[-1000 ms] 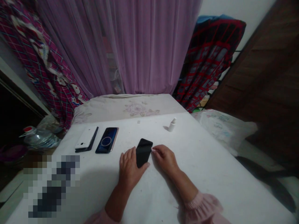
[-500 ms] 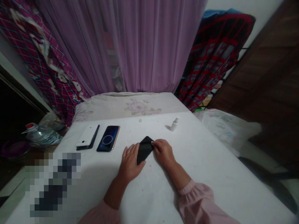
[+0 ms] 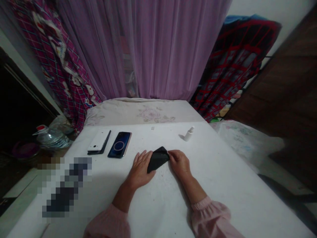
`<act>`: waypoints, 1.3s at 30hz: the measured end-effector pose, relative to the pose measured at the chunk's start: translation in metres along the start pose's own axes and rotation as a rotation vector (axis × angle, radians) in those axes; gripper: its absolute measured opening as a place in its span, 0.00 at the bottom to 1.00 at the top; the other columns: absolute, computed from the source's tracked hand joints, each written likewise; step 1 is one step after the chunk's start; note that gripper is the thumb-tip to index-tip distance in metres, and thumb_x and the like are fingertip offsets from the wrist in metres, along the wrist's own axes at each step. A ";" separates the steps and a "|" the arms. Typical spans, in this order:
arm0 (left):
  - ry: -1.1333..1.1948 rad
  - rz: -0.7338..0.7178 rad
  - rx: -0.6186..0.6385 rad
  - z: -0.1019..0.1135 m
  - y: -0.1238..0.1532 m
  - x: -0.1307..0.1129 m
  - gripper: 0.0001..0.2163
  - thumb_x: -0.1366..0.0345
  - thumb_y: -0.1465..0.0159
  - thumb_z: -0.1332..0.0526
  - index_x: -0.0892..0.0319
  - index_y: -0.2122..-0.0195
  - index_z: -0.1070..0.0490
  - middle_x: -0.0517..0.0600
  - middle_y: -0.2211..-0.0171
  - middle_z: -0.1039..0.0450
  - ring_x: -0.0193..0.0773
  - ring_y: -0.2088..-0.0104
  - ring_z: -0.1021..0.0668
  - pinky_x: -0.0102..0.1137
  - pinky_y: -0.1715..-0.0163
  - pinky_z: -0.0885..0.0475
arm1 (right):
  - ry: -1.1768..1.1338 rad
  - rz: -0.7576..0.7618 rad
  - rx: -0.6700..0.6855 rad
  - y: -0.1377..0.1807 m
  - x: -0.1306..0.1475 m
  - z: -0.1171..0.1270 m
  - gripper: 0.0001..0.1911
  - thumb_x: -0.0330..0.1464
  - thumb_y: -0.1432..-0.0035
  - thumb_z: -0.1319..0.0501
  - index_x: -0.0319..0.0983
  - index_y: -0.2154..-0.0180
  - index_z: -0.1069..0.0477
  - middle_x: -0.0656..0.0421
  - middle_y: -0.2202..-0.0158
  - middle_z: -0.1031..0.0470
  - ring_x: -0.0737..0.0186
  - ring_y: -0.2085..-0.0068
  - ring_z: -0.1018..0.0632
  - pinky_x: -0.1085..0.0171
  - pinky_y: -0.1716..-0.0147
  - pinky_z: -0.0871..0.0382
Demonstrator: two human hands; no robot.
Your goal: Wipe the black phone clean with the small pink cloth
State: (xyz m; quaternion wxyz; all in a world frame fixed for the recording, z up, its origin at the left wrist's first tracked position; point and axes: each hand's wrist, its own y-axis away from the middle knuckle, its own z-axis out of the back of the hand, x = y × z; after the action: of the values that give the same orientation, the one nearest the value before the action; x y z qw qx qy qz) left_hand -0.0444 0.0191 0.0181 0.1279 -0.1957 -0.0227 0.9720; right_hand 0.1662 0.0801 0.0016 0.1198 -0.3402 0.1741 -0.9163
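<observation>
A black phone (image 3: 158, 159) lies slantwise on the white table, its dark side up. My left hand (image 3: 141, 170) is wrapped over its left edge, with fingers along the top side and thumb at the near corner. At the right corner of the phone, my right hand (image 3: 180, 163) has thumb and finger pinched together. What lies between those fingertips is too small to make out. Left of my hands are a blue-black phone (image 3: 120, 145), resting on a pinkish one, and a white phone (image 3: 98, 141) on top of a dark one.
A small white spray bottle (image 3: 189, 134) stands at the right, and a tiny pale square (image 3: 153, 128) lies near the back. A blurred dark patch (image 3: 65, 188) covers the table's left side. Beyond that side is a large water bottle (image 3: 52, 136); purple curtains (image 3: 158, 49) hang behind.
The whole view has shifted slightly to the right. The black phone looks turned a little and lower at its near end; both hands keep their places on it.
</observation>
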 end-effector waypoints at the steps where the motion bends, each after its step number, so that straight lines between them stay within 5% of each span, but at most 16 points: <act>1: -0.015 0.023 -0.044 -0.001 0.001 -0.001 0.33 0.65 0.42 0.42 0.63 0.35 0.46 0.57 0.35 0.41 0.48 0.33 0.42 0.50 0.33 0.53 | 0.001 0.004 0.000 0.002 0.000 0.001 0.11 0.32 0.41 0.43 0.41 0.64 0.22 0.56 0.64 0.20 0.58 0.61 0.23 0.62 0.59 0.31; 7: -0.086 0.163 -0.288 -0.010 0.005 -0.002 0.28 0.58 0.41 0.38 0.62 0.41 0.38 0.61 0.42 0.32 0.54 0.39 0.32 0.54 0.36 0.46 | 0.062 0.021 -0.025 0.007 0.002 0.001 0.12 0.31 0.40 0.45 0.40 0.64 0.22 0.55 0.64 0.20 0.58 0.62 0.23 0.62 0.60 0.31; 17: -0.109 0.143 -0.189 -0.014 0.004 0.002 0.29 0.56 0.38 0.40 0.65 0.39 0.41 0.62 0.37 0.37 0.52 0.35 0.38 0.53 0.35 0.49 | 0.050 0.263 0.055 0.005 0.026 -0.016 0.11 0.27 0.40 0.42 0.42 0.60 0.22 0.57 0.62 0.19 0.59 0.61 0.24 0.64 0.59 0.31; 25: -0.119 0.132 -0.141 -0.012 0.004 0.002 0.30 0.55 0.36 0.42 0.64 0.36 0.44 0.61 0.36 0.40 0.52 0.34 0.41 0.54 0.35 0.50 | 0.202 0.067 0.071 -0.024 0.016 -0.013 0.11 0.27 0.41 0.41 0.41 0.63 0.20 0.57 0.64 0.18 0.57 0.62 0.23 0.62 0.59 0.31; 32: -0.119 0.128 -0.155 -0.012 0.004 0.002 0.29 0.56 0.36 0.43 0.63 0.37 0.43 0.61 0.36 0.39 0.52 0.34 0.40 0.54 0.35 0.49 | 0.109 0.285 0.177 -0.013 0.043 -0.029 0.11 0.27 0.40 0.41 0.42 0.60 0.21 0.57 0.64 0.19 0.59 0.61 0.24 0.65 0.60 0.32; 39: -0.092 0.123 -0.149 -0.010 0.004 0.002 0.29 0.56 0.36 0.43 0.64 0.37 0.42 0.61 0.36 0.39 0.51 0.34 0.40 0.54 0.35 0.50 | 0.260 -0.007 0.131 -0.036 0.027 -0.012 0.11 0.28 0.38 0.42 0.43 0.61 0.20 0.58 0.62 0.18 0.58 0.60 0.23 0.64 0.58 0.34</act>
State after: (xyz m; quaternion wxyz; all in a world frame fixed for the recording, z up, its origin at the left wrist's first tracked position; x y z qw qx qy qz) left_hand -0.0434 0.0156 0.0077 0.0519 -0.1607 -0.0887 0.9816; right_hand 0.1349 0.1066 0.0228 0.1149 -0.2107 0.1265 -0.9625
